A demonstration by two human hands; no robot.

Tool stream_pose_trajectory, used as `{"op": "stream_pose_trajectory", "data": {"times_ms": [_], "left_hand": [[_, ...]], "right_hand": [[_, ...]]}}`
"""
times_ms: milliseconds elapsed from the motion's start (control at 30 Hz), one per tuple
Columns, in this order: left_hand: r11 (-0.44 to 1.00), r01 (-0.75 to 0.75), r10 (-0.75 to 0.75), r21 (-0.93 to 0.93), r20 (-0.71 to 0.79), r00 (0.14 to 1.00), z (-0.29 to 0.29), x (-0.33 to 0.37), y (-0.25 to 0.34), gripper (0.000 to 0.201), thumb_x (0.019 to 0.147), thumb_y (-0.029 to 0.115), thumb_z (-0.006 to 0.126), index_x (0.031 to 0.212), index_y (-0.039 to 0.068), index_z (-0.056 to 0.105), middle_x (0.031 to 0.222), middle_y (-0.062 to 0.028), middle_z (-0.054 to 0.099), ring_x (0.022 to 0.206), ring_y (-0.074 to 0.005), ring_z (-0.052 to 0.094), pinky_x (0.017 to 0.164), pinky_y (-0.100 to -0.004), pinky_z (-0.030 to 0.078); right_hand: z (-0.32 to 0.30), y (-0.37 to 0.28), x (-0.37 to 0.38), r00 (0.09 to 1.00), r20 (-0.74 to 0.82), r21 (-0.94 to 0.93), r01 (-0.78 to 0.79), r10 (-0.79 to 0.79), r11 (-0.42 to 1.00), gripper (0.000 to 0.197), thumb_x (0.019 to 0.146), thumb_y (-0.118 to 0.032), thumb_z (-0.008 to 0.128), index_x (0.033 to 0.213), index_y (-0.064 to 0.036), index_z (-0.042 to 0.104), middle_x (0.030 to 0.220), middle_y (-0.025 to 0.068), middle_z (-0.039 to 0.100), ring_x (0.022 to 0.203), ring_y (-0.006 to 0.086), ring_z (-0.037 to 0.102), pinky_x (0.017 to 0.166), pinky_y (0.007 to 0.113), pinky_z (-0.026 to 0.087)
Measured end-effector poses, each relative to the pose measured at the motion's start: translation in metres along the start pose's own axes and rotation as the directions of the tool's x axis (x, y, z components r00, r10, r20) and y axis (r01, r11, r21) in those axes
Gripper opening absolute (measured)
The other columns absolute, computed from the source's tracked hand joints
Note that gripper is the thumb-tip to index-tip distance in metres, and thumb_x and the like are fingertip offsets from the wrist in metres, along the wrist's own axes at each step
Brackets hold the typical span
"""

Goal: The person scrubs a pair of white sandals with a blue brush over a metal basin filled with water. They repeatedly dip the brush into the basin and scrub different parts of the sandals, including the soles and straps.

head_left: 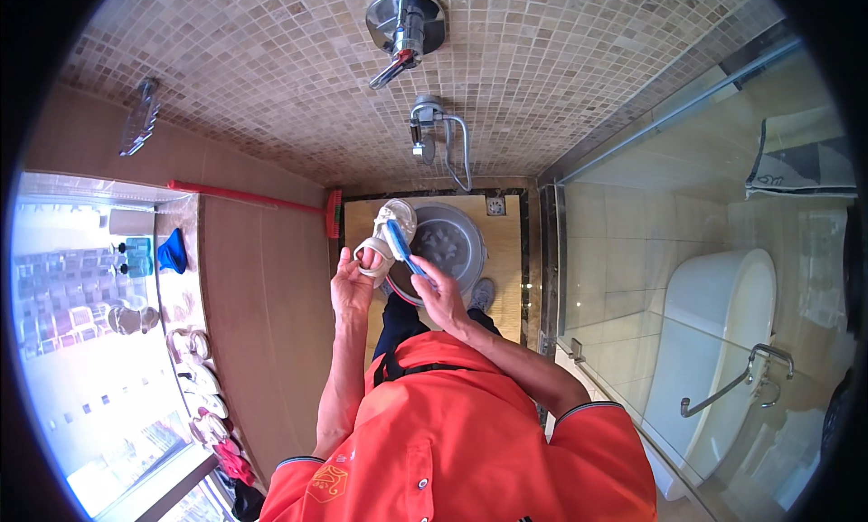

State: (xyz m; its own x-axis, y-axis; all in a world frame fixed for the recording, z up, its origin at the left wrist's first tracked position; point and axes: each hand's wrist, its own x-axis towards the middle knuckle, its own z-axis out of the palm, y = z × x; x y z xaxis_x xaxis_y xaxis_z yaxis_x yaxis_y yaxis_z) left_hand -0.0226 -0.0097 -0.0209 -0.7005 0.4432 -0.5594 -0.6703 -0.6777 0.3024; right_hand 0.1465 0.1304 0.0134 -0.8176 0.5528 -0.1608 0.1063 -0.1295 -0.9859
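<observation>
In my left hand [353, 285] is a cream-coloured sandal [396, 216], held up by its strap end with some fingers inside the opening. My right hand [438, 296] is closed round the handle of a blue brush [398, 240] with pale bristles. The brush head lies against the sandal's upper; whether it is pressing cannot be told. Below both hands stands a round grey basin [475, 251] on the floor, with water or suds inside, partly hidden by the sandal and my hands.
My shoe [483, 294] stands beside the basin. A red-handled broom [262, 202] leans at the left. Several shoes [203, 377] line the window ledge. A tap lever [404, 47] and a smaller chrome fitting [434, 128] project from the tiled wall. Right, behind glass, is a white bathtub [687, 368].
</observation>
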Motion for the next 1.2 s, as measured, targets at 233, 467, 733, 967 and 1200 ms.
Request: {"op": "stream_pose_trajectory", "data": {"times_ms": [233,467,733,967,1200], "left_hand": [[0.997,0.027,-0.031,-0.069,-0.061,0.998,0.022,0.002,-0.002,0.042,0.096,-0.011,0.045,0.134,0.006,0.043,0.122,-0.0195,0.059,0.114,-0.0358,0.067,0.106,-0.0653,0.049],[0.994,0.060,-0.059,-0.095,0.016,0.998,0.018,0.010,0.002,0.033,0.099,-0.008,0.047,0.129,0.004,0.050,0.121,-0.0189,0.060,0.116,-0.0358,0.066,0.102,-0.0621,0.052],[0.955,0.130,-0.146,-0.268,-0.042,0.988,0.031,0.010,0.003,0.025,0.103,-0.002,0.047,0.128,0.000,0.051,0.132,-0.0275,0.056,0.125,-0.0427,0.060,0.106,-0.0624,0.049],[0.981,0.082,-0.108,-0.177,-0.143,0.984,0.041,0.007,-0.002,0.028,0.101,-0.001,0.049,0.129,-0.005,0.049,0.137,-0.0344,0.053,0.129,-0.0482,0.055,0.108,-0.0654,0.046],[0.964,0.102,-0.141,-0.247,-0.145,0.979,0.065,-0.015,-0.006,0.021,0.098,0.011,0.054,0.115,0.001,0.059,0.143,-0.0344,0.046,0.132,-0.0530,0.050,0.108,-0.0704,0.042]], "right_hand": [[-0.003,0.009,-0.005,0.965,0.018,-0.201,0.260,-0.262,0.944,0.046,0.097,-0.007,0.062,0.143,-0.0072,0.056,0.114,0.0227,0.070,0.096,0.0378,0.072,0.079,0.042,0.057],[0.003,-0.021,0.012,0.937,0.030,-0.287,0.343,-0.349,0.894,0.047,0.097,-0.008,0.063,0.144,-0.0121,0.057,0.096,0.0168,0.067,0.080,0.0363,0.068,0.068,0.043,0.055],[-0.038,0.006,-0.022,0.952,0.109,-0.319,0.307,-0.287,0.897,0.048,0.096,-0.007,0.064,0.143,-0.0111,0.058,0.090,0.0153,0.066,0.076,0.0334,0.067,0.068,0.042,0.054],[-0.015,-0.007,-0.004,0.910,0.167,-0.347,0.414,-0.379,0.841,0.049,0.095,-0.007,0.066,0.143,-0.0114,0.057,0.091,0.0135,0.063,0.074,0.0331,0.065,0.063,0.042,0.052],[-0.051,0.022,-0.016,0.874,0.161,-0.486,0.474,-0.458,0.734,0.047,0.092,-0.010,0.069,0.139,-0.0161,0.062,0.080,0.0077,0.058,0.063,0.0288,0.065,0.053,0.042,0.055]]}}
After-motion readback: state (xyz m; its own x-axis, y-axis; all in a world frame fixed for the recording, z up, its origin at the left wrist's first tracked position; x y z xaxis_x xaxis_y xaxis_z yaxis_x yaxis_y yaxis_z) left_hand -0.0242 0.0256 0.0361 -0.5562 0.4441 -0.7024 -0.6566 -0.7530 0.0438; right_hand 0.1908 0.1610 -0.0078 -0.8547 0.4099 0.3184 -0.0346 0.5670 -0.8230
